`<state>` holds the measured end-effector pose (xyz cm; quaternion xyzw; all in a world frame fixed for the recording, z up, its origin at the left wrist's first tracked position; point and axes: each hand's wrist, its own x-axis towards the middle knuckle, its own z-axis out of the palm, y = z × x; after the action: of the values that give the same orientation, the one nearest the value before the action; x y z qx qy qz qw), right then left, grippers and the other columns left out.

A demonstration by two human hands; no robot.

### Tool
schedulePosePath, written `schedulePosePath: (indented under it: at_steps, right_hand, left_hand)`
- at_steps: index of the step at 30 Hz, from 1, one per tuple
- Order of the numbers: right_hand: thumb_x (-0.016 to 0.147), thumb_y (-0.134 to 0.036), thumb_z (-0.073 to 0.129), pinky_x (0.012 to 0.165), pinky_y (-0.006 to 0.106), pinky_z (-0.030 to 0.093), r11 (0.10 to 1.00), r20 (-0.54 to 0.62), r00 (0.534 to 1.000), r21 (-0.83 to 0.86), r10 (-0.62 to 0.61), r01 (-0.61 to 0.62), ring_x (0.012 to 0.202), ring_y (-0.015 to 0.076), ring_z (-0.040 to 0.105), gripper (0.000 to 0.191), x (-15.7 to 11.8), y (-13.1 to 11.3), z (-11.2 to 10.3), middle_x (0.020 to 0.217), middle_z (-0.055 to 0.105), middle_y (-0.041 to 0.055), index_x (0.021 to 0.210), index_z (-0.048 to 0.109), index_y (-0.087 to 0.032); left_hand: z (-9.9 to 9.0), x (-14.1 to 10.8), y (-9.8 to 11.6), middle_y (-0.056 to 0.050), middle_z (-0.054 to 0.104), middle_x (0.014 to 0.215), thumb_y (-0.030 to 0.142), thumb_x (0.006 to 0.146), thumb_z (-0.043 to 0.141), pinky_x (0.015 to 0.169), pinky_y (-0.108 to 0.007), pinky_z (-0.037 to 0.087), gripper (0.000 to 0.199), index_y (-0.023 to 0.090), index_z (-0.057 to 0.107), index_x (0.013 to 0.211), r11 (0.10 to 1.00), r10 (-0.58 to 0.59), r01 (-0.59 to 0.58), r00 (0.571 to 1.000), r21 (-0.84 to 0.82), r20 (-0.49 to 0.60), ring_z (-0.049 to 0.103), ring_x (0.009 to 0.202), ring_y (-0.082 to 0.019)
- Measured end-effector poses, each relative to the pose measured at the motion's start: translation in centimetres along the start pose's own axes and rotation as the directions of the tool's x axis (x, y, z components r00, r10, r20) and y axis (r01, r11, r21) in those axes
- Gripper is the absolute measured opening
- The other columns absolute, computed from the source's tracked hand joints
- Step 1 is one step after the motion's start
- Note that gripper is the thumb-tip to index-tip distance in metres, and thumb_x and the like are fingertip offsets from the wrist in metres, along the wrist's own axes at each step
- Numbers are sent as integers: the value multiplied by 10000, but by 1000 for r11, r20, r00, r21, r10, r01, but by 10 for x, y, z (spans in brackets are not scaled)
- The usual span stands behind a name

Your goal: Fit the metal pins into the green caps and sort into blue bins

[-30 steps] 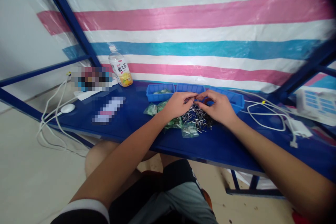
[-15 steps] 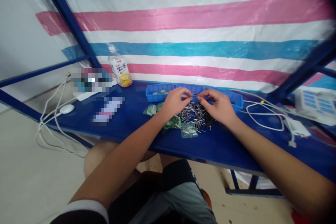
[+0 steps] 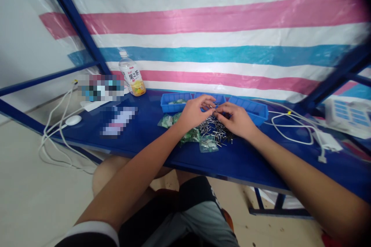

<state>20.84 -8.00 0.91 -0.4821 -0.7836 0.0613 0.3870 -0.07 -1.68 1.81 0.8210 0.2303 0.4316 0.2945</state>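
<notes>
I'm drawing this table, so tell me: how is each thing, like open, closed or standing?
Bottle: standing, cap on
Blue bins: open
Metal pieces: loose, heaped
Plastic packets: lying down; sealing unclear
Striped sheet: hanging
White plug: unattached
Left hand: fingers bent, grip unclear
Right hand: fingers bent, grip unclear

A long, dark blue tabletop point(image 3: 145, 131) carries everything, its front edge running across at a slant. Toward its left end lie a white round disc point(image 3: 73, 120), a white sheet point(image 3: 97, 105) and a blurred-out pale purple item point(image 3: 119, 122); a labelled drink bottle point(image 3: 132, 74) stands upright at the back. Three blue bins line the rear: left point(image 3: 176, 107), middle point(image 3: 210, 97) and right point(image 3: 253, 112). In front lies a loose heap of thin metal pieces point(image 3: 218, 129), with greenish plastic packets point(image 3: 193, 136) beside it. Farther right rest a looped white cable point(image 3: 290, 113) and a white adapter point(image 3: 330, 141).
</notes>
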Motion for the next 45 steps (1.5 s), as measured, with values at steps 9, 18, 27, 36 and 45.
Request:
schedulePosePath:
  at_steps: [9, 18, 27, 36, 45]
  right_hand:
    - [1089, -432, 496, 799, 382, 483, 998, 20, 999, 59, 34, -35, 816, 236, 648, 335, 2, -10, -4, 868, 666, 57, 902, 682, -226]
    - [1090, -404, 492, 806, 370, 470, 999, 58, 998, 28, -30, 28, 819, 230, 632, 311, 3, -10, -6, 863, 663, 52, 894, 659, -230]
    - [1096, -535, 469, 800, 377, 525, 974, 43, 989, 176, 139, -144, 838, 234, 683, 386, 2, 1, -2, 934, 754, 57, 1008, 700, -239]
    - [1052, -700, 451, 582, 343, 426, 941, 23, 941, 35, 337, -338, 537, 197, 586, 606, 9, 4, -10, 601, 676, 22, 809, 746, -230]
    - [1031, -543, 558, 565, 362, 329, 817, 15, 983, -557, 185, -146, 563, 251, 616, 359, -10, 6, -32, 660, 723, 76, 929, 753, -259]
  left_hand:
    - [2, -1, -1, -79, 827, 1138, 242, 956, 756, 968, -415, 649, 439, 244, 629, 1377, 997, -9, 6, 999, -82, -31, 797, 992, -218]
    - [-2, 0, 4, -51, 840, 1061, 208, 924, 762, 876, -384, 644, 432, 249, 644, 1337, 999, -37, 36, 999, -40, -27, 775, 903, -197]
    - [0, 2, 4, -71, 827, 1102, 199, 970, 707, 880, -387, 625, 336, 236, 628, 1295, 999, -48, 48, 997, -2, -61, 781, 980, -213]
    - [-3, 2, 5, -65, 829, 1034, 177, 997, 641, 815, -359, 600, 170, 223, 635, 1161, 994, -91, 98, 985, 40, -148, 785, 976, -218]
    - [-4, 1, 6, -54, 832, 1021, 197, 1009, 625, 787, -369, 597, 171, 235, 636, 1175, 993, -94, 103, 988, 65, -125, 786, 948, -220]
